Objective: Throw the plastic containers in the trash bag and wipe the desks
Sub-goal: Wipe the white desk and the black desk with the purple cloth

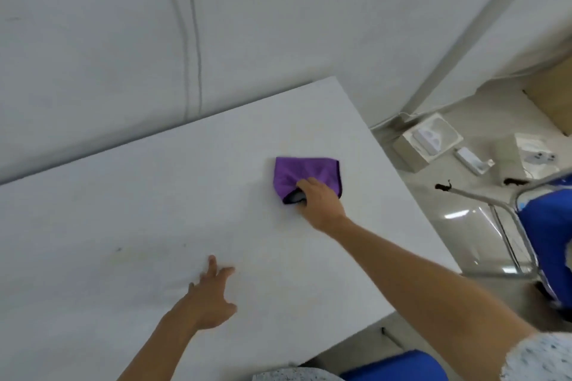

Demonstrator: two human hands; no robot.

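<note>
Wiping step in hand. Right hand [320, 199] grips folded purple microfibre cloth [301, 175], cloth flat on white rectangular desk [123, 226] ahead of knuckles. Left hand [210, 300] spread, fingers relaxed, bracing on desk. Next, likely: sweep toward faint smudges near left hand. No plastic containers in view.

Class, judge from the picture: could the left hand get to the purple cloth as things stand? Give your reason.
Probably yes. The left hand lies open on the desk, with only bare surface between it and the purple cloth, though the right hand grips that cloth.
</note>
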